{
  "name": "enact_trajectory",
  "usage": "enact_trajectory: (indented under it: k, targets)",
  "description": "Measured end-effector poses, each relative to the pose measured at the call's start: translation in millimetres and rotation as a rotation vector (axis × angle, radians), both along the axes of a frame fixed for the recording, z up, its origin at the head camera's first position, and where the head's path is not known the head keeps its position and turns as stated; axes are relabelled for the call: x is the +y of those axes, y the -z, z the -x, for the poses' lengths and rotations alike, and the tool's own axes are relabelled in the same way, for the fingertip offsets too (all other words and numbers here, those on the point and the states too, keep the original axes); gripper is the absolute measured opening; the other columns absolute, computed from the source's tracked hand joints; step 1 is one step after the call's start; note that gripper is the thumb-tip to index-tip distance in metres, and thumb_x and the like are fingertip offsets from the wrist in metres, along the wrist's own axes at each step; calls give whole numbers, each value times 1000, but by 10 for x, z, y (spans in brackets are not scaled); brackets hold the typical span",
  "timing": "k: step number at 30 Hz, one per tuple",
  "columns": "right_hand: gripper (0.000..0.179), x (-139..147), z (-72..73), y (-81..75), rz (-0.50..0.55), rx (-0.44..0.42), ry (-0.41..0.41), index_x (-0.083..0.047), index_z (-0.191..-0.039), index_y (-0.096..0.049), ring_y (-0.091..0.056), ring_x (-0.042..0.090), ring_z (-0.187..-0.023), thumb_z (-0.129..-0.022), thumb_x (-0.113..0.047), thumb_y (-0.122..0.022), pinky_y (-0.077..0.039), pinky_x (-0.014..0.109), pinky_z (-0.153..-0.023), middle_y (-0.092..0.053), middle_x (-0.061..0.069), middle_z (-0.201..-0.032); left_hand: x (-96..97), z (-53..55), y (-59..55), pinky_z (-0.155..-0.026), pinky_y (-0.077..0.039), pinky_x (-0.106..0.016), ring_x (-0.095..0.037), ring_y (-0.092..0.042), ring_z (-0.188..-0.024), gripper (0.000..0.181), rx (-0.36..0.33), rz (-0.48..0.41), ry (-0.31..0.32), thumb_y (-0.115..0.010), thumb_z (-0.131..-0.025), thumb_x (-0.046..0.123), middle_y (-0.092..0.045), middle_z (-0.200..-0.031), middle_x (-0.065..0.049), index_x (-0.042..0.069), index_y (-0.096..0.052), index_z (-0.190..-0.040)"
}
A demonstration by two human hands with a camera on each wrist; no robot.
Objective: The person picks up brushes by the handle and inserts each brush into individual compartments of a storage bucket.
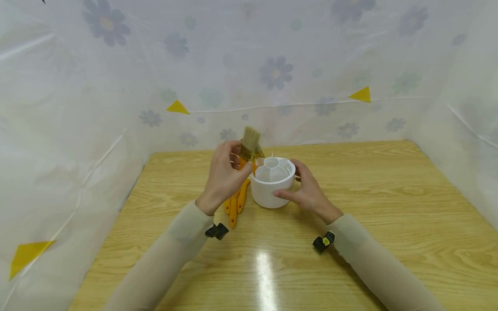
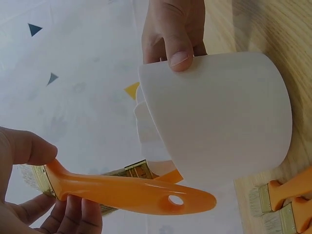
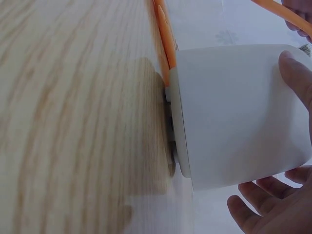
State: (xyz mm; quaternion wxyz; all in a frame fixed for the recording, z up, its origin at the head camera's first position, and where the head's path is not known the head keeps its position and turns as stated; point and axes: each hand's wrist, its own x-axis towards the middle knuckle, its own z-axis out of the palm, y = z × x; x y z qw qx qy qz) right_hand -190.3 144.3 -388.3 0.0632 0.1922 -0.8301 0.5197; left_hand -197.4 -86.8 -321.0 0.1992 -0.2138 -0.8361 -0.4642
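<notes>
Hanging behind and beside the bench (image 1: 389,198), pale sheeting (image 1: 241,43) is patterned with faint flowers. The bench's wood-grained top is crossed by two light sleeves (image 1: 163,255). A white round container (image 1: 271,194), divided inside round a central ring, is held upright near the bench's middle by the right-hand grip (image 1: 311,190), whose thumb and fingers are pressed about its outer wall. Just left of the container's rim, an orange-handled brush (image 2: 126,192) is pinched near its metal collar by the thumb and fingers of the left-hand grip (image 1: 227,172), bristles up and handle pointed down. A second brush (image 2: 141,170) is lodged in the container, its handle inside and its bristles leaned out over the rim on the left. Beside the container's left side, three more brushes (image 1: 233,211) are laid on the bench, their orange handles turned toward the person. Black devices (image 1: 217,231) are worn at both wrists. Yellow triangles (image 1: 179,107) are fixed to the sheeting.
</notes>
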Motion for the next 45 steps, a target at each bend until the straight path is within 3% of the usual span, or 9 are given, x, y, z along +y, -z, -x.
enact_trajectory:
  k: [16,45]
  targets:
    - [88,-5,17,11,-20,-16,12,-6,-145,-32,-45,32,-122,-75,-24,-83,-36,55,-100,-45,11,-133,150,51,-7,-68,-51,-31,-20,-49,-81,44,45,-35,14,-71,-80,12,-50,-94,-8,4,-54,-120]
    - [86,2,2,-9,-25,-20,9,-6,-145,-32,-45,30,-121,-77,-24,-81,-35,56,-100,-45,11,-133,381,147,-172,-70,-50,-28,-18,-51,-82,46,68,-79,30,-65,-79,10,-49,-98,-8,3,-52,-122]
